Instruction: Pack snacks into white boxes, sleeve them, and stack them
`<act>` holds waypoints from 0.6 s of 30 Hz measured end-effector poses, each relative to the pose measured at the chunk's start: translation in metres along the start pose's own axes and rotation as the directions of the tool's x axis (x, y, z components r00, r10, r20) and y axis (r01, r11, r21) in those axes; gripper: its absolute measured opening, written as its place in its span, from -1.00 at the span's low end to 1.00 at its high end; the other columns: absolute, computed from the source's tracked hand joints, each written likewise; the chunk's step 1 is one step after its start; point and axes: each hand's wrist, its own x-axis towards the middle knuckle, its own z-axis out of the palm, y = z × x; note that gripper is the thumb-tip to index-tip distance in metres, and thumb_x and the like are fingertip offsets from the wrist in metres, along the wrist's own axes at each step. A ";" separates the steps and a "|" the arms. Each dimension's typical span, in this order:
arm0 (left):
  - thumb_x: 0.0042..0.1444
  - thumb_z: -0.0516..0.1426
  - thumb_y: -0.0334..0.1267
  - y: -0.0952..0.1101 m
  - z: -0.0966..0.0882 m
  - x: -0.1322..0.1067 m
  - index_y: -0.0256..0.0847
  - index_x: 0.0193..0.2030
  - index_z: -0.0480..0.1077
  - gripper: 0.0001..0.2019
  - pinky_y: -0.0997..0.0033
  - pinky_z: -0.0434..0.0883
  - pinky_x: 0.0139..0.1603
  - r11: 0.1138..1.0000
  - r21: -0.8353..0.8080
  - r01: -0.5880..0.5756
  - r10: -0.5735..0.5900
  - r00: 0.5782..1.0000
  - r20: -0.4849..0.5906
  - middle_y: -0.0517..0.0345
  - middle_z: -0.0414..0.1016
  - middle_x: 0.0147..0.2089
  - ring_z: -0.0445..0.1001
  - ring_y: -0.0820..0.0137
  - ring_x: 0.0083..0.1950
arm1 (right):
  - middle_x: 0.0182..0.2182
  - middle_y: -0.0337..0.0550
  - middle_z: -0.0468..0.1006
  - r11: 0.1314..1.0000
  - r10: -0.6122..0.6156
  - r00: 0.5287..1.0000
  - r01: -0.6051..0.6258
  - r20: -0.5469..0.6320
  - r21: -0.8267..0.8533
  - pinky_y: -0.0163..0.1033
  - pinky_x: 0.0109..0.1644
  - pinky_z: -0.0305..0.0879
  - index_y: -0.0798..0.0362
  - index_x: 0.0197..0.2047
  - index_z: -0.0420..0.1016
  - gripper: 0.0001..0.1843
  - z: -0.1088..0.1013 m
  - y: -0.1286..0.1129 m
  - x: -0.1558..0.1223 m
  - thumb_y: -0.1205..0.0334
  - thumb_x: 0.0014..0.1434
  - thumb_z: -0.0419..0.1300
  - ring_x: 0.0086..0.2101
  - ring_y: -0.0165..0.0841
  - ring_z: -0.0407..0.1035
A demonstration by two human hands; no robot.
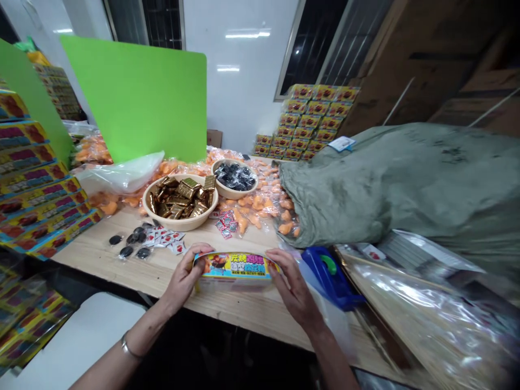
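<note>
A yellow and blue printed carton is held at the front edge of the wooden table, its long printed side facing up toward me. My left hand is closed on its left end. At the right end, my right hand grips it with the thumb on the near side. Just beyond lie small printed sachets and several black discs in clear wrap. More small packets are behind the carton. What is inside the carton cannot be seen.
A bowl of gold foil packets and a bowl of black wrapped pieces stand mid-table among bagged orange pieces. A green sack and a blue tape dispenser lie right. Stacked cartons rise left, beside a green panel.
</note>
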 end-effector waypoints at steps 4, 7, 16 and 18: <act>0.08 0.25 -0.21 0.001 0.014 0.008 -0.16 -0.28 0.45 -0.89 0.49 0.34 -0.07 0.967 -0.175 0.184 -0.208 0.969 -0.132 0.15 0.43 -0.14 0.40 0.38 -0.07 | -0.14 -0.14 0.53 0.936 0.283 0.953 -0.252 -0.103 0.246 -0.21 -0.03 0.40 -0.04 -0.13 0.37 -0.85 0.019 -0.007 0.008 0.10 0.28 0.11 -0.09 -0.32 0.43; 0.04 0.27 -0.21 -0.003 0.016 0.012 -0.16 -0.29 0.48 -0.88 0.52 0.33 -0.12 0.955 -0.226 0.195 -0.238 0.953 -0.186 0.15 0.44 -0.15 0.40 0.39 -0.10 | -0.27 -0.18 0.53 0.900 0.391 0.909 -0.346 -0.142 0.263 -0.26 -0.19 0.39 -0.01 -0.20 0.42 -0.80 0.029 -0.006 0.013 0.05 0.23 0.15 -0.26 -0.34 0.43; -0.05 0.33 0.06 -0.041 -0.025 0.022 -0.09 -0.19 0.57 -0.65 0.33 0.41 0.04 0.953 0.002 -0.303 0.302 0.953 0.034 0.02 0.33 -0.01 0.39 0.28 0.05 | 0.07 -0.06 0.53 0.981 -0.130 0.991 0.129 -0.004 0.147 0.00 0.16 0.34 -0.12 0.06 0.49 -0.54 -0.001 0.019 0.011 0.06 0.07 0.37 0.10 -0.17 0.38; -0.01 0.30 0.08 -0.042 -0.031 0.027 -0.10 -0.24 0.57 -0.68 0.25 0.43 0.06 0.902 0.082 -0.423 0.418 0.905 0.076 0.02 0.34 0.00 0.41 0.27 0.06 | 0.00 -0.10 0.59 0.974 -0.209 0.977 0.206 0.027 0.089 0.04 0.17 0.34 -0.15 0.07 0.50 -0.58 -0.007 0.021 0.011 0.19 0.11 0.35 0.09 -0.18 0.40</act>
